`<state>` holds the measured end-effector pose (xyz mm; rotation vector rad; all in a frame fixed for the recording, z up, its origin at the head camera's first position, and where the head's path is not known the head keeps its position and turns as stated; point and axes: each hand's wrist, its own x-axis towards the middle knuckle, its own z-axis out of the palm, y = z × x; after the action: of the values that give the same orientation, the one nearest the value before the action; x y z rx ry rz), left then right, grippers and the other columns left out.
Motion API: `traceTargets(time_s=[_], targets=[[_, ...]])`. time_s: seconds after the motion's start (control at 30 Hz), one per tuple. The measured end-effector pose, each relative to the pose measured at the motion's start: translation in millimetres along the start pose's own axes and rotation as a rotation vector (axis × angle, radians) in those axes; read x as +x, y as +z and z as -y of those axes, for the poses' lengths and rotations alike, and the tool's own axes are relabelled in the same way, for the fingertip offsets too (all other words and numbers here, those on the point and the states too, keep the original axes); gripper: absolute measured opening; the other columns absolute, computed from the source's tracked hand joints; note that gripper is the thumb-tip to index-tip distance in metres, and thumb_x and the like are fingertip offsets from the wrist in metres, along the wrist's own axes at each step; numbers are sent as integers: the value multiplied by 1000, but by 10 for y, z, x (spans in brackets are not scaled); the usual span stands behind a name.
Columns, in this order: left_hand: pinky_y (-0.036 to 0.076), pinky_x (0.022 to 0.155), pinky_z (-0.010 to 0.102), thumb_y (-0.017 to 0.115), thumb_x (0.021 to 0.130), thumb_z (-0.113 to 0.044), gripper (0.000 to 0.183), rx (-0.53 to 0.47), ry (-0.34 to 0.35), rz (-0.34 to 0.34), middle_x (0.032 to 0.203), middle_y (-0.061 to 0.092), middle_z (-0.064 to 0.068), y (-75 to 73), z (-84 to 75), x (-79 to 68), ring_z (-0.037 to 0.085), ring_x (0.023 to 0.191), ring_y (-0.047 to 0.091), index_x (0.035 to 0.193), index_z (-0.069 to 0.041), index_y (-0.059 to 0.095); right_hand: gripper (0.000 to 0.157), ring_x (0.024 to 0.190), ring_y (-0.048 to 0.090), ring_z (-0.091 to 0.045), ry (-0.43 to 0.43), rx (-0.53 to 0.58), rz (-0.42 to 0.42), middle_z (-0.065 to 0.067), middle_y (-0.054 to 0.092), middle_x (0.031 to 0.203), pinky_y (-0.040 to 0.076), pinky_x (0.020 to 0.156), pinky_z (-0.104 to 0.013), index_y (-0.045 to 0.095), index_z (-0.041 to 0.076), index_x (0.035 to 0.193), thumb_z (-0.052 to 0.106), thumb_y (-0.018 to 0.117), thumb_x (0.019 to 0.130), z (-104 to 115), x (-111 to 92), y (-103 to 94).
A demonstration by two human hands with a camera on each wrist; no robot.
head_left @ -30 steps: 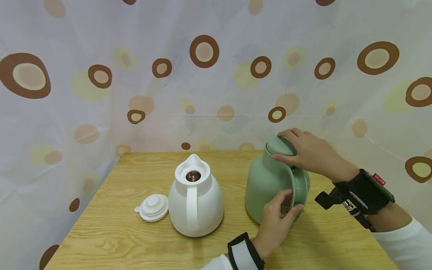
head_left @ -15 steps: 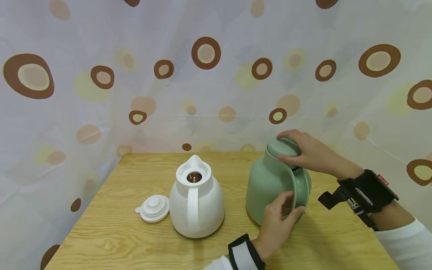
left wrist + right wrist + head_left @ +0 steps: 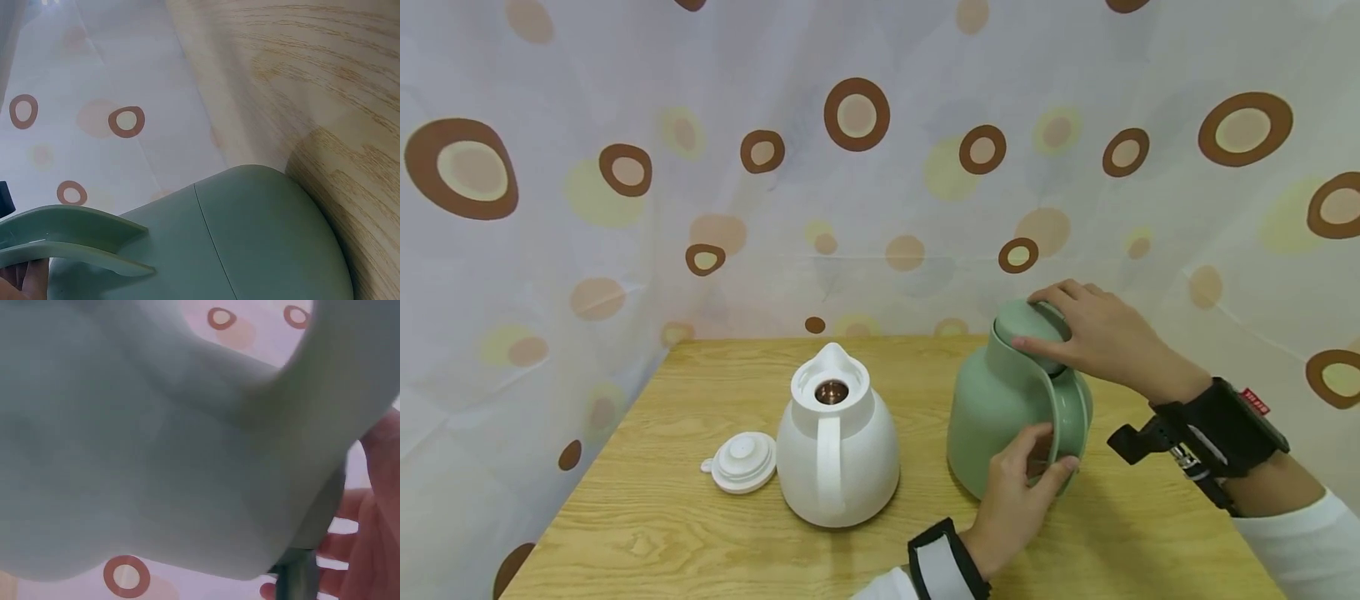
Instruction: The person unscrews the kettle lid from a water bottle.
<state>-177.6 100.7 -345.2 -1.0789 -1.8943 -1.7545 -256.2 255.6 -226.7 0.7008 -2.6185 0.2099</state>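
A green thermos jug (image 3: 988,408) stands upright on the right part of the table. My left hand (image 3: 1011,500) holds its handle (image 3: 1067,421) from the near side, fingers inside the loop and thumb on the outer side. From above, my right hand (image 3: 1097,337) grips the green lid (image 3: 1028,323) on the jug's neck, thumb at the near edge and fingers over the far edge. In the right wrist view the jug's body fills most of the picture, with the lid (image 3: 300,575) beside the fingers. The left wrist view shows the jug's side (image 3: 269,231).
A white thermos jug (image 3: 838,458) stands left of the green one, its mouth uncovered and its handle towards me. Beside it lies a white lid (image 3: 743,463). The wooden table (image 3: 647,533) meets a dotted curtain (image 3: 880,200) at the back and left.
My right hand has shifted slightly to the right on the lid, with its thumb and fingers resettled. The left hand and the green jug have stayed in place.
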Motion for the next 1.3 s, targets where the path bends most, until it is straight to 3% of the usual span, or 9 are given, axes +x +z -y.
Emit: traceTargets(time_s=[0.1,0.33,0.53,0.7,0.87,1.1,1.3], targets=[[48,71,14,55,92,-4,22,7,10,0,99,61,13,-4,-5,9,7,87,61,112,3,52,58,102,49,-42,-36,-8,-4,-22,52,118,40,79,-57,55,4,120,46,65,82,3,3,-26],[48,71,14,55,92,-4,21,5,8,4,98,61,13,-12,-7,11,8,86,61,112,2,52,50,106,49,-39,-152,77,39,-21,51,123,43,77,-52,50,2,127,19,66,82,-20,-12,-46],[48,71,14,55,92,-5,22,-5,-3,2,98,61,13,-13,-12,9,8,86,61,112,2,52,54,111,43,-43,-113,-22,-56,-22,47,126,32,87,-60,53,2,124,34,67,83,48,-23,-33],[48,70,14,55,92,-4,22,-2,1,-1,98,61,13,-6,-9,0,7,85,61,112,2,52,51,102,48,-40,-63,-65,-126,-20,54,114,40,80,-55,59,4,116,39,70,80,112,-52,-6],[48,70,14,54,92,-5,22,-9,-10,3,98,61,13,-8,-6,-4,7,85,61,113,2,52,45,101,49,-38,-106,-49,-130,-18,55,111,44,76,-53,59,5,114,30,72,78,114,-65,9],[48,71,15,53,94,-7,22,-29,-35,13,100,61,13,-14,-4,-4,7,87,60,114,2,51,42,103,48,-39,-173,59,-54,-18,51,119,42,76,-54,52,5,118,14,67,80,77,-56,-10],[48,71,15,54,93,-6,22,-15,-8,3,99,61,13,-3,11,-1,7,87,61,113,2,51,43,104,45,-41,-171,-33,-195,-20,52,114,36,82,-58,59,4,111,32,71,80,73,-56,18]])
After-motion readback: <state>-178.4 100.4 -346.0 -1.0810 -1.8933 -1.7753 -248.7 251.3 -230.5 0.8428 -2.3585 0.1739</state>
